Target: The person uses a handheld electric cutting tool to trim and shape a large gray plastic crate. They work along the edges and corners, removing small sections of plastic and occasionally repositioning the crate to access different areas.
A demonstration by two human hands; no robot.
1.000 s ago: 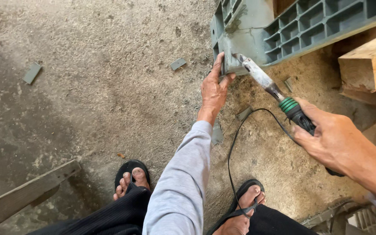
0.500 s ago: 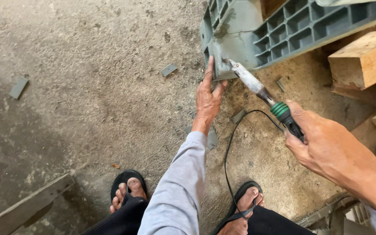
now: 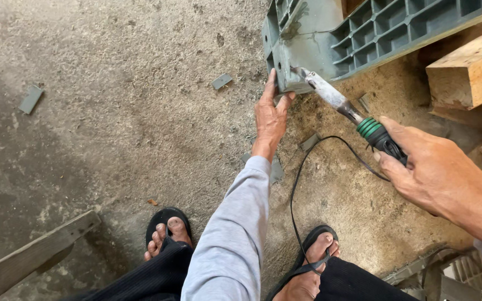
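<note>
My left hand stays braced open against the corner of the grey plastic pallet on the floor, my right hand keeps gripping the corded heating tool, its blade unmoved on that corner.

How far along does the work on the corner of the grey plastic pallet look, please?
Done: grey plastic offcuts lie on the concrete floor. In hand: the left hand steadies the pallet corner while the right hand presses a corded hot tool's blade against it. Left: I cannot tell how much.
</note>
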